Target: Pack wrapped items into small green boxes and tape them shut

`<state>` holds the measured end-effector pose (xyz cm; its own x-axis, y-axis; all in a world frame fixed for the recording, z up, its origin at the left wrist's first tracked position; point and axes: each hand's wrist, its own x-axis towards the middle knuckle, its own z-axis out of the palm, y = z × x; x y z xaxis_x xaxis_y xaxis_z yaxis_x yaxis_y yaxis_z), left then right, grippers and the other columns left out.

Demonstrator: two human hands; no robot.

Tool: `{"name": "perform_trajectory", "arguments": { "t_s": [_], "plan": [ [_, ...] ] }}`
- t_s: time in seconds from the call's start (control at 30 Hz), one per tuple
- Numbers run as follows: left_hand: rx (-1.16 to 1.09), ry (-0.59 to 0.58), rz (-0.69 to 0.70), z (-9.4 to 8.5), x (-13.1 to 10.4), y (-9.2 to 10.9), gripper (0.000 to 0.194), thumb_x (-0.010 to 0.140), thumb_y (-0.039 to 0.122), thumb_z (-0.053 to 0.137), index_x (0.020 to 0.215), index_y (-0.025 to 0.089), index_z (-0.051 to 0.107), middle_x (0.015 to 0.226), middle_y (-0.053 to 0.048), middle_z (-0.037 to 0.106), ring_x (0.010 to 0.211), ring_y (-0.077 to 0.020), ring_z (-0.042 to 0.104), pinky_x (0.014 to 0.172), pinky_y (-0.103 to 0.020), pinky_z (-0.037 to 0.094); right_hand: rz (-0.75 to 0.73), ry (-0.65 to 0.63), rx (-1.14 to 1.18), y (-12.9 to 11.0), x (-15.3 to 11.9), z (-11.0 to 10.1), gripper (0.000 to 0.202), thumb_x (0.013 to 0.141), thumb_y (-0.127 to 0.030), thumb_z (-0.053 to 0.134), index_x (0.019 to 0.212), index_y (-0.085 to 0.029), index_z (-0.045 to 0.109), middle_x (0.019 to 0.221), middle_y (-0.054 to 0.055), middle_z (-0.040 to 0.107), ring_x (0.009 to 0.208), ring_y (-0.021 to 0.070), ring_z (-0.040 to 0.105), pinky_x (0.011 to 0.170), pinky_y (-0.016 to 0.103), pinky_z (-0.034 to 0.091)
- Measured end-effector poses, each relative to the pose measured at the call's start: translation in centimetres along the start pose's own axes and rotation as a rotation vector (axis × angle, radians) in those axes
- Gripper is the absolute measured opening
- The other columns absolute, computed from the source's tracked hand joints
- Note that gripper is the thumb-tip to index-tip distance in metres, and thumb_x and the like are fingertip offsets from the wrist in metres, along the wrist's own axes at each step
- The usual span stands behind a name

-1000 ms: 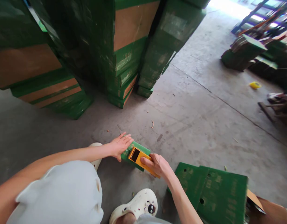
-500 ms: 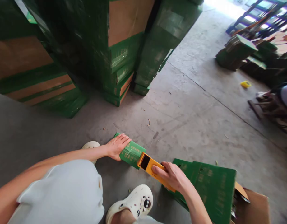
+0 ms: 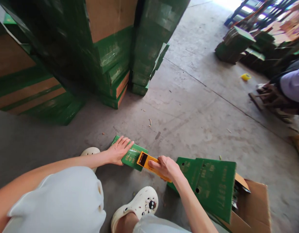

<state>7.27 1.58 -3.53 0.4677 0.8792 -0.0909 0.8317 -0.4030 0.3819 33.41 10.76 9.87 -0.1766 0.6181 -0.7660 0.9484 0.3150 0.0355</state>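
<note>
A small green cardboard box [image 3: 136,157] with gold lettering lies on the floor between my feet. My left hand [image 3: 120,150] rests flat across its left part, fingers stretched out and slightly spread. My right hand [image 3: 165,166] is closed around a long orange-yellow hand tool [image 3: 153,163] with a dark opening near its front end; its exact kind is unclear. The tool's front end overlaps the box's right end, and I cannot tell whether it is pressing on it. The fingers under the tool are partly hidden.
A larger green carton [image 3: 212,184] and an open brown carton [image 3: 257,200] stand at my right. Tall stacks of green boxes [image 3: 115,53] rise ahead. A yellow tape roll [image 3: 246,77] lies on the floor, and a partly visible person [image 3: 293,85] is at the far right.
The whole view has shifted, so things appear further left and slightly higher. My left hand stays on the green box, and my right hand keeps the yellow tool at the box's right end.
</note>
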Motion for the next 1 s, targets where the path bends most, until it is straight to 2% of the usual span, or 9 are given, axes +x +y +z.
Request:
{"name": "perform_trajectory", "arguments": {
  "t_s": [0.1,0.23,0.4,0.5,0.63,0.7,0.8,0.9,1.0],
  "plan": [
    [0.027,-0.050,0.067,0.9,1.6,2.0,0.140,0.058,0.051,0.090,0.166,0.011,0.010,0.168,-0.028,0.027,0.156,-0.0465,0.023,0.128,-0.060,0.006,0.003,-0.012,0.002,-0.4,0.0,-0.2,0.059,0.098,-0.069,0.051,0.102,-0.018,0.079,0.095,0.019,0.078,0.087,0.0273,0.074,0.063,0.029,0.040],
    [-0.010,-0.028,0.101,1.4,3.3,3.5,0.122,0.071,0.053,0.079,0.166,0.009,0.016,0.162,-0.028,0.037,0.152,-0.0457,0.030,0.128,-0.059,0.008,0.012,0.007,0.014,-0.2,-0.4,-0.4,0.057,0.098,-0.068,0.053,0.101,-0.017,0.078,0.098,0.018,0.078,0.089,0.0274,0.074,0.062,0.029,0.038],
    [-0.016,-0.043,0.158,0.9,1.6,2.4,0.118,0.067,0.046,0.079,0.165,0.010,0.022,0.158,-0.026,0.041,0.147,-0.0445,0.036,0.127,-0.056,0.014,-0.069,-0.023,0.135,0.4,-1.2,1.1,0.058,0.098,-0.069,0.052,0.096,-0.016,0.076,0.092,0.014,0.078,0.080,0.0226,0.072,0.058,0.027,0.034],
    [-0.002,-0.080,0.163,0.4,-0.4,1.2,0.123,0.063,0.042,0.081,0.166,0.013,0.019,0.159,-0.024,0.039,0.147,-0.0437,0.035,0.127,-0.055,0.016,-0.148,-0.024,0.181,-0.5,-1.0,2.9,0.060,0.098,-0.071,0.049,0.095,-0.017,0.076,0.089,0.013,0.077,0.077,0.0214,0.070,0.057,0.027,0.032],
    [0.016,-0.110,0.162,-0.2,-1.6,0.3,0.123,0.064,0.043,0.079,0.166,0.013,0.019,0.159,-0.024,0.038,0.146,-0.0438,0.035,0.126,-0.056,0.017,-0.145,-0.018,0.186,-1.5,-0.4,4.1,0.059,0.098,-0.070,0.051,0.098,-0.017,0.075,0.090,0.013,0.076,0.078,0.0211,0.069,0.058,0.027,0.032],
    [0.018,-0.112,0.167,-0.3,-1.5,0.3,0.122,0.064,0.045,0.079,0.166,0.012,0.020,0.158,-0.025,0.039,0.146,-0.0441,0.036,0.126,-0.056,0.017,-0.177,-0.032,0.214,-0.6,-0.8,4.0,0.053,0.098,-0.066,0.054,0.096,-0.017,0.074,0.088,0.011,0.075,0.076,0.0198,0.067,0.058,0.027,0.031],
    [0.010,-0.101,0.171,-0.3,-1.3,0.3,0.122,0.066,0.046,0.078,0.167,0.013,0.019,0.159,-0.025,0.038,0.146,-0.0444,0.035,0.126,-0.057,0.017,-0.207,-0.077,0.285,2.8,-2.7,4.0,0.047,0.098,-0.061,0.055,0.086,-0.018,0.071,0.082,0.008,0.073,0.072,0.0182,0.065,0.056,0.027,0.029],
    [0.014,-0.099,0.182,-0.3,-1.4,0.3,0.122,0.066,0.046,0.078,0.167,0.013,0.019,0.160,-0.025,0.037,0.146,-0.0445,0.035,0.126,-0.056,0.017,-0.056,-0.084,0.306,6.5,-4.8,4.7,0.048,0.099,-0.061,0.053,0.084,-0.019,0.071,0.083,0.009,0.074,0.073,0.0204,0.067,0.056,0.027,0.031],
    [0.027,-0.095,0.171,-0.3,-1.5,0.4,0.121,0.066,0.045,0.077,0.167,0.012,0.020,0.158,-0.024,0.038,0.146,-0.0437,0.035,0.126,-0.056,0.016,0.062,-0.065,0.194,7.1,-4.9,6.2,0.047,0.099,-0.060,0.055,0.090,-0.018,0.074,0.091,0.015,0.077,0.084,0.0264,0.073,0.060,0.028,0.037]
  ]
}}
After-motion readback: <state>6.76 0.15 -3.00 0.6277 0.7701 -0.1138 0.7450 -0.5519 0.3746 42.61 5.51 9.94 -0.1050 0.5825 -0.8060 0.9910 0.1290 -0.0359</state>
